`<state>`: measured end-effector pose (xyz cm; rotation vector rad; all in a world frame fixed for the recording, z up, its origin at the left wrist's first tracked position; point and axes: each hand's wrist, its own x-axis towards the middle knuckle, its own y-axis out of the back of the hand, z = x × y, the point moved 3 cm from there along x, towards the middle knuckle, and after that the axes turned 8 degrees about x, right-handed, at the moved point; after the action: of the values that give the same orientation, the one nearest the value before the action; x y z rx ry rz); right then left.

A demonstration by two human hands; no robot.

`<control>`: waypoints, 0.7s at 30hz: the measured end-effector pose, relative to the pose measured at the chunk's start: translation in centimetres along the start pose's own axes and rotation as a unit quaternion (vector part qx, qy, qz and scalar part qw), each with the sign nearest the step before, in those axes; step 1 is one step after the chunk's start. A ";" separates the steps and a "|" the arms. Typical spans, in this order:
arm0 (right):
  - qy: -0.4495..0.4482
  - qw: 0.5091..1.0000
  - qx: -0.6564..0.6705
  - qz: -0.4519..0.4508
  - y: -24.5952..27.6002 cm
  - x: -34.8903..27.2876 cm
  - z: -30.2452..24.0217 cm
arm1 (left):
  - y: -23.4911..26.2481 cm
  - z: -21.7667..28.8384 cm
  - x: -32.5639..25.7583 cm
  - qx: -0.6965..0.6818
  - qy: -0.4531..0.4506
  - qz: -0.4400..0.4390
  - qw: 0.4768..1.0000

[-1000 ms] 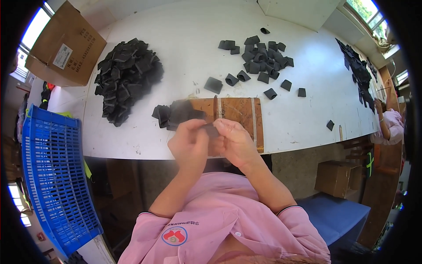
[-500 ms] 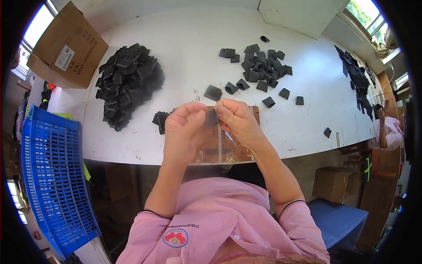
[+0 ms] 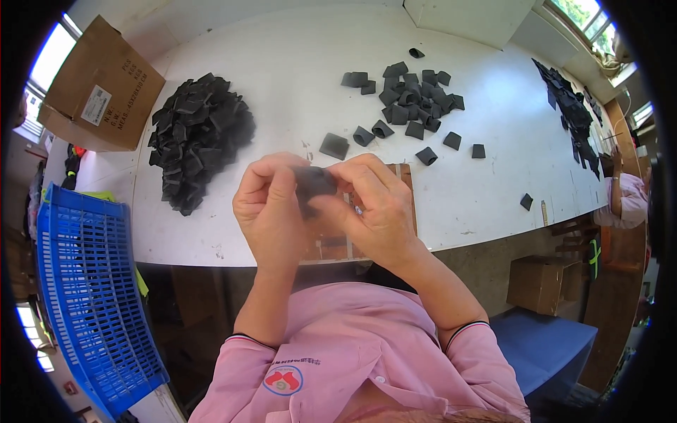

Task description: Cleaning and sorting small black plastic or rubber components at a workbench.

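My left hand and my right hand are raised close to the camera and together pinch one small black piece between thumbs and fingertips. Most of that piece is hidden by my fingers. Below the hands lies a brown wooden board at the front edge of the white table. A big heap of black pieces sits on the table to the left. A looser group of folded black pieces lies spread behind my right hand.
A cardboard box stands at the table's far left corner. A blue plastic crate is on the floor to my left. More black pieces lie along the right end, near another person's arm. A brown box sits under the table.
Both hands have lifted from the wooden board toward the camera, still holding the black piece between them, and now cover most of the board.
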<state>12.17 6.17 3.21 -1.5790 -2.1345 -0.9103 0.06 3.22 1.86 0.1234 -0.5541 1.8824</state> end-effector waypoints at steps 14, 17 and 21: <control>0.036 0.999 -0.005 -0.016 0.7 1.3 0.0 | 0.1 -0.3 -0.6 -0.148 0.066 0.067 0.985; 0.044 0.999 0.018 -0.014 0.3 0.2 1.2 | 0.3 -0.9 -1.3 -0.119 0.067 0.029 0.990; 0.055 0.998 0.015 0.003 -0.2 -0.2 1.4 | 0.8 -1.0 -1.5 -0.052 0.026 0.008 0.998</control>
<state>12.21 6.93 1.97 -1.4862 -2.0571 -0.9361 0.06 2.15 0.16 0.0025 -0.6184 1.8629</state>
